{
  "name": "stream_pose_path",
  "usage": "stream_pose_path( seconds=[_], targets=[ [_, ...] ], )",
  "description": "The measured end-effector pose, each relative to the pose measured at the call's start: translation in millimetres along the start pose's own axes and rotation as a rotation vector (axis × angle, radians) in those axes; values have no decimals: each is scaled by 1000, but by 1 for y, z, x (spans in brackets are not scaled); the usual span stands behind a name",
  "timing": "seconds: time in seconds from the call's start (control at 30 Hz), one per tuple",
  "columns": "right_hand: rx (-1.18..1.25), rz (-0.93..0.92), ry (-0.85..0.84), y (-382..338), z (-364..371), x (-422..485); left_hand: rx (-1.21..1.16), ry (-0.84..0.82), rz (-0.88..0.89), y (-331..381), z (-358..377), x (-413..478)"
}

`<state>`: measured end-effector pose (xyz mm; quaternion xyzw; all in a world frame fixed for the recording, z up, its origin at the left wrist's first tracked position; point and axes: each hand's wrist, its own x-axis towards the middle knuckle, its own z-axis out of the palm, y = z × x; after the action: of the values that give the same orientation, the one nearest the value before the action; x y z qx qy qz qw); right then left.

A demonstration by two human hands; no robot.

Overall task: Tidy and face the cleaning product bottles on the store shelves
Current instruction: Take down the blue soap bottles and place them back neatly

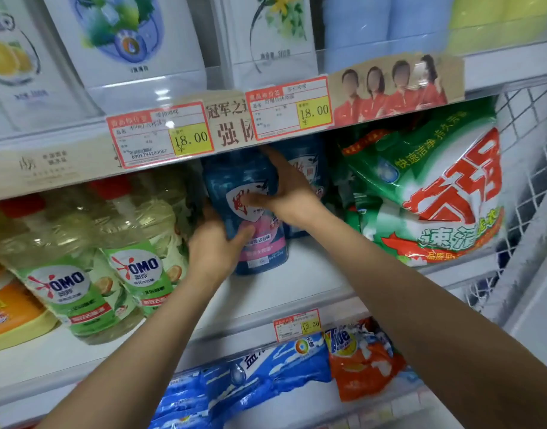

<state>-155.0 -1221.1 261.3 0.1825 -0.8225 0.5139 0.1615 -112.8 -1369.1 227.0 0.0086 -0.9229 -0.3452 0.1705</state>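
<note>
A dark blue detergent bottle (253, 221) with a pink and white label stands on the middle shelf (312, 274), its label facing out. My left hand (214, 246) grips its lower left side, thumb across the front. My right hand (284, 190) holds its upper right side, thumb on the label. A second blue bottle (309, 168) stands right behind it, partly hidden by my right hand. Two clear OMO bottles (111, 264) with green labels and red caps stand to the left.
A big green and white washing powder bag (427, 193) leans at the right against a white wire side panel (529, 144). White refill pouches (126, 41) fill the shelf above. Blue bags and an orange Tide bag (358, 357) lie on the shelf below. An orange and yellow container (9, 311) sits far left.
</note>
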Motion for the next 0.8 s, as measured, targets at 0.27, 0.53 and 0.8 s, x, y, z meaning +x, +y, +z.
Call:
stream_pose_path(
  seconds=[0.27,0.53,0.8],
  targets=[
    [-422,-28,33,-7,13,23,23,141,-13,-9,17,18],
    [-459,-17,58,9,18,26,28,167,13,-10,24,21],
    [-213,-53,90,5,17,-41,70,24,222,-19,1,-31]
  ],
)
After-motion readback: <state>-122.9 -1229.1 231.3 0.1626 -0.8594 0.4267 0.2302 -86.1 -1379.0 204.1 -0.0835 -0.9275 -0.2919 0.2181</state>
